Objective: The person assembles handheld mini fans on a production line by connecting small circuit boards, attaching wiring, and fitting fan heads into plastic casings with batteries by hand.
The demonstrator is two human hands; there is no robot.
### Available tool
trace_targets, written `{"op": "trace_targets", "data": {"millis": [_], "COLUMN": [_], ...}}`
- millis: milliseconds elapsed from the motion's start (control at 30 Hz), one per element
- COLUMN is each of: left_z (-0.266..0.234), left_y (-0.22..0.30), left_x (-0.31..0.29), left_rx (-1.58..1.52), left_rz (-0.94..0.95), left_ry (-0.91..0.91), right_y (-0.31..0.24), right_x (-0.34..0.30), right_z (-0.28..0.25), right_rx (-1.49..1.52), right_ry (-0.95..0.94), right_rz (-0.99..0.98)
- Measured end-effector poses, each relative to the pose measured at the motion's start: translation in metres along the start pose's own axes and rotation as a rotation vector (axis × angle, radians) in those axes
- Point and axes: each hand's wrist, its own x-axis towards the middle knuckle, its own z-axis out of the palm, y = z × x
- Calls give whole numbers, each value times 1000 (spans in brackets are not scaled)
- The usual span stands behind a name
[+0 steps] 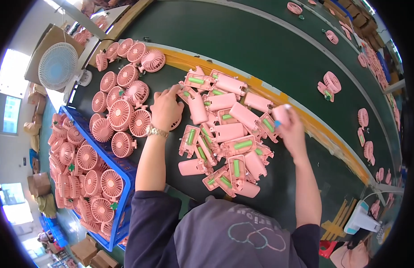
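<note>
Your right hand (293, 133) grasps a pink handle shell (281, 114), slightly blurred by motion, beside the right edge of the heap of handle shells (244, 116) between your hands on the table (282, 183). Your left hand (166, 110) reaches to the heap's left side, fingers bent; whether it grips anything, you can't tell. Pink fan heads (120, 115) lie left of that hand, and the blue crate (125, 209) holding more stands farther left and nearer you.
</note>
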Motion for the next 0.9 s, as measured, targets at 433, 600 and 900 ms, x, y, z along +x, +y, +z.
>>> {"op": "trace_targets", "data": {"millis": [433,600,900], "left_z": [-3,-40,-96], "left_y": [18,29,94], "left_x": [-26,-50,-72], "left_rx": [-257,-730,-928], "left_rz": [-72,-150,239], "left_ry": [214,357,380], "right_y": [31,24,-2], "right_x": [-195,-196,-209], "right_z": [-113,-113,-127], "right_rx": [-412,-415,-419], "right_ry": [294,222,36], "right_rz": [610,268,117]}}
